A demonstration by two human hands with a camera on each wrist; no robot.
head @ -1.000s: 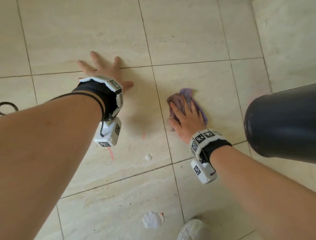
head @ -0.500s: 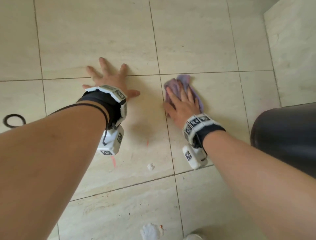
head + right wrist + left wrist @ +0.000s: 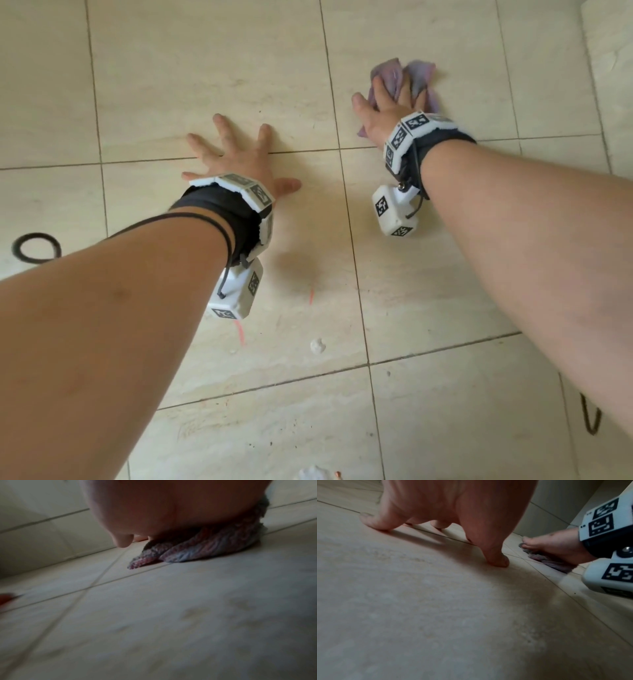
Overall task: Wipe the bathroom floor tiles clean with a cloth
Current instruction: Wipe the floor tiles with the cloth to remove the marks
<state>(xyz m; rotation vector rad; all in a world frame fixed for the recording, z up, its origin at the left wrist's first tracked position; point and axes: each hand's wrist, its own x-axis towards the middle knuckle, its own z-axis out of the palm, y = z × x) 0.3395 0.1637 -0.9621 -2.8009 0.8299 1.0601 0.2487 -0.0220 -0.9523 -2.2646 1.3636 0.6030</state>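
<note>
Pressing cloth [image 3: 416, 73] flat, right hand [image 3: 385, 109], left wrist view shows thumb lifted

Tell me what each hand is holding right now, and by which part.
Neither hand grips anything. The right hand presses flat on the middle of the purple cloth, its edges sticking out past the fingers. The left hand rests spread on the bare floor tiles.

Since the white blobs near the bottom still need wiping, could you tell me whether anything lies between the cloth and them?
Nothing visible blocks it. The cloth sits under the right hand, and bare floor tiles run back to the small white blob. The left hand rests off to the side.
</note>
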